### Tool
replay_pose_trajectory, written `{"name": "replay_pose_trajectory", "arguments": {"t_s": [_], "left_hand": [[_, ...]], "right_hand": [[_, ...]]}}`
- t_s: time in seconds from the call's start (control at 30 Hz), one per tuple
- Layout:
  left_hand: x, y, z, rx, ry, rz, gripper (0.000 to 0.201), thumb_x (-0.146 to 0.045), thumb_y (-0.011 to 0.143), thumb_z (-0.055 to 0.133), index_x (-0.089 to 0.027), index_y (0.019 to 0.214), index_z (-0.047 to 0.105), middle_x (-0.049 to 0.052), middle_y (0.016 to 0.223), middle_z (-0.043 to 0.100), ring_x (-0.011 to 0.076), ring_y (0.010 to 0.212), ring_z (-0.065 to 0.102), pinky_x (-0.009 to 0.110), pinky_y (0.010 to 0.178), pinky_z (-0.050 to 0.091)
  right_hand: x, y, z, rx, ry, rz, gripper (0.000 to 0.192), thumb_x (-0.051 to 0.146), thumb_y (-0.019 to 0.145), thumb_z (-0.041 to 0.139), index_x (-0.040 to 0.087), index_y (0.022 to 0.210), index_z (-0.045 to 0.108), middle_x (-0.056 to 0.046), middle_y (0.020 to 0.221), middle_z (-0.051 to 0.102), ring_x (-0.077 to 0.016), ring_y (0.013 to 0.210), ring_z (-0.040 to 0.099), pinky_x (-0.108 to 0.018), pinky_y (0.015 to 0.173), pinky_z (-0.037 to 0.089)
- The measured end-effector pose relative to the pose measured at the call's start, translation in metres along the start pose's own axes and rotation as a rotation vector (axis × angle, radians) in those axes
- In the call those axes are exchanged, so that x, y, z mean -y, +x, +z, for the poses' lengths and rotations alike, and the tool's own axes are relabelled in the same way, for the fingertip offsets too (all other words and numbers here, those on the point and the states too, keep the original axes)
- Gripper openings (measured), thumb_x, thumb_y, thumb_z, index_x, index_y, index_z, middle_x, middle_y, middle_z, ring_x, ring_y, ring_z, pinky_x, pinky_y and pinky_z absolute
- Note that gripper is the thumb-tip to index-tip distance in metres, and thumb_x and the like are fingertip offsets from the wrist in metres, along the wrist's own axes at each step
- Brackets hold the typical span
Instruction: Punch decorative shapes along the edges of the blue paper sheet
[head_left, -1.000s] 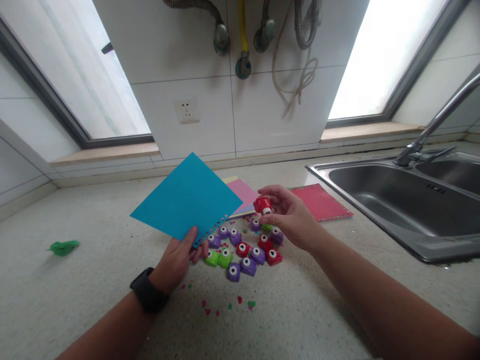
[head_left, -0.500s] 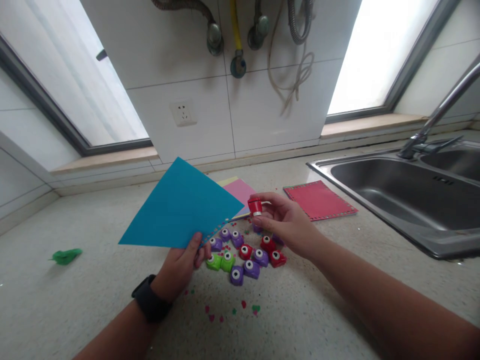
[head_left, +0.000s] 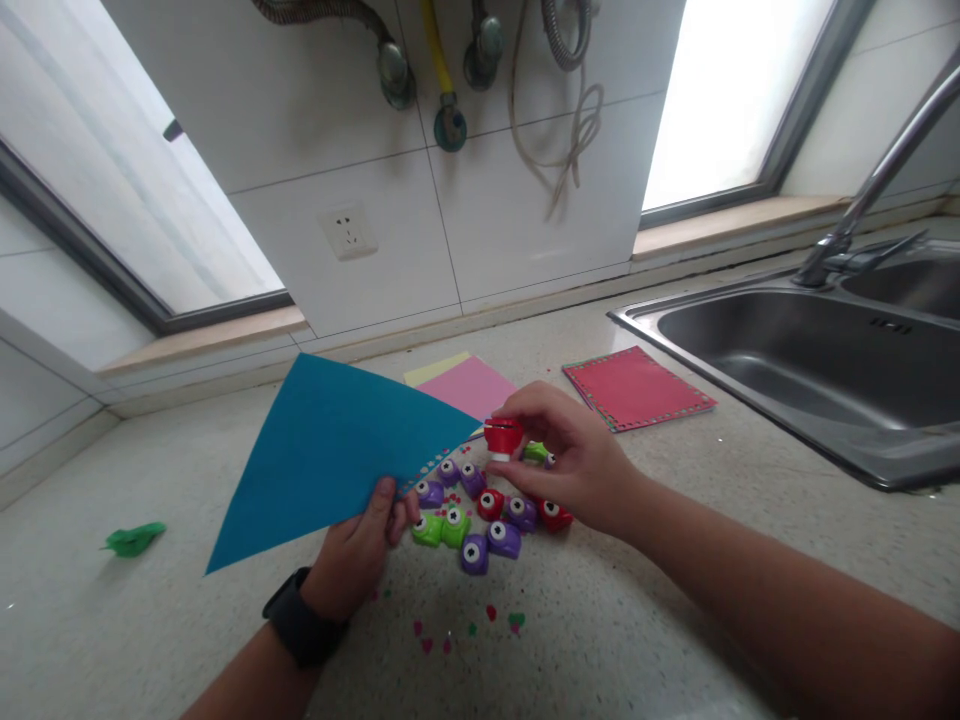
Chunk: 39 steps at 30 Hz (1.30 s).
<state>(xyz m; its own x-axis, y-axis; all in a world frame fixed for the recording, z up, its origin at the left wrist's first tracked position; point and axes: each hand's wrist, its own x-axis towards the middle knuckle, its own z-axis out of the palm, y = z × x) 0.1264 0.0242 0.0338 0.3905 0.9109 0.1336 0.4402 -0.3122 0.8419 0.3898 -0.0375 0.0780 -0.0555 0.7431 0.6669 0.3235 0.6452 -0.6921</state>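
My left hand (head_left: 371, 535) pinches a blue sheet of paper (head_left: 330, 450) near its lower edge, thumb on top. A row of small punched holes runs along the edge facing me on the right. Between thumb and fingers of my right hand (head_left: 566, 445) is a red craft punch (head_left: 502, 438), held at the right corner of the blue sheet. Whether the corner sits inside its slot I cannot tell. Below, several purple craft punches (head_left: 504, 538), green craft punches (head_left: 454, 525) and red craft punches (head_left: 490, 503) lie grouped on the counter; my right hand covers some.
Behind the punches lie pink paper (head_left: 469, 385) and yellow paper (head_left: 439, 367). A stack topped by red paper with a punched border (head_left: 641, 390) lies near the steel sink (head_left: 750, 350). Paper bits (head_left: 491, 612) dot the counter (head_left: 247, 640); a green scrap (head_left: 133, 539) is at left.
The blue sheet has turned, its left corner dropping lower. My right hand has brought the red punch left and down to the sheet's corner, turning it. The view has shifted slightly.
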Motion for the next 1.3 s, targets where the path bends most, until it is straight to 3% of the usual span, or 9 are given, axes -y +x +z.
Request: {"name": "replay_pose_trajectory", "arguments": {"t_s": [0.27,0.53,0.77,0.97,1.1,1.3], "left_hand": [[-0.006,0.0,0.0,0.014,0.072,0.001,0.066,-0.068,0.097,0.028,-0.023,0.051,0.045,0.003,0.056,0.056,0.0177,0.056,0.05,0.03,0.072,0.044],[0.002,-0.001,-0.001,0.066,0.066,0.003,0.063,-0.06,0.101,0.026,-0.021,0.058,0.05,0.004,0.067,0.062,0.0173,0.064,0.053,0.029,0.077,0.041],[0.004,0.0,0.001,0.09,-0.043,-0.006,0.06,-0.057,0.101,0.033,-0.019,0.061,0.057,0.002,0.061,0.056,0.0161,0.061,0.05,0.029,0.071,0.04],[0.0,-0.002,0.002,0.083,-0.103,-0.072,0.062,-0.061,0.097,0.04,-0.018,0.056,0.057,0.002,0.054,0.05,0.0145,0.054,0.048,0.029,0.062,0.039],[-0.007,-0.002,0.004,0.086,-0.143,-0.053,0.061,-0.058,0.096,0.042,-0.017,0.053,0.058,0.002,0.049,0.051,0.0134,0.049,0.047,0.029,0.057,0.04],[-0.009,-0.001,0.003,0.148,-0.256,-0.081,0.048,-0.052,0.092,0.051,-0.018,0.058,0.054,0.002,0.051,0.059,0.0118,0.046,0.047,0.025,0.049,0.039]], "right_hand": [[0.0,-0.001,0.002,0.006,0.014,0.023,0.037,0.029,0.081,0.08,0.02,0.112,0.061,-0.007,0.104,0.062,-0.0161,0.087,0.062,-0.032,0.072,0.055],[0.002,0.002,0.0,0.047,0.004,0.04,0.037,0.031,0.08,0.079,0.019,0.112,0.065,-0.008,0.104,0.064,-0.0171,0.089,0.063,-0.034,0.076,0.055],[0.002,0.001,0.007,0.085,0.221,0.282,0.039,0.033,0.077,0.081,0.017,0.109,0.066,-0.009,0.104,0.066,-0.0188,0.09,0.063,-0.034,0.074,0.053],[-0.001,0.002,0.013,0.101,0.463,0.497,0.029,0.035,0.08,0.077,0.017,0.099,0.064,-0.004,0.088,0.065,-0.014,0.077,0.061,-0.03,0.068,0.051],[0.0,0.004,0.014,0.119,0.496,0.584,0.025,0.037,0.083,0.075,0.017,0.093,0.065,-0.002,0.081,0.066,-0.012,0.07,0.06,-0.027,0.064,0.049],[-0.002,0.004,0.019,0.113,0.506,0.757,0.033,0.047,0.083,0.074,0.016,0.089,0.065,-0.004,0.078,0.067,-0.0115,0.064,0.059,-0.025,0.059,0.045]]}}
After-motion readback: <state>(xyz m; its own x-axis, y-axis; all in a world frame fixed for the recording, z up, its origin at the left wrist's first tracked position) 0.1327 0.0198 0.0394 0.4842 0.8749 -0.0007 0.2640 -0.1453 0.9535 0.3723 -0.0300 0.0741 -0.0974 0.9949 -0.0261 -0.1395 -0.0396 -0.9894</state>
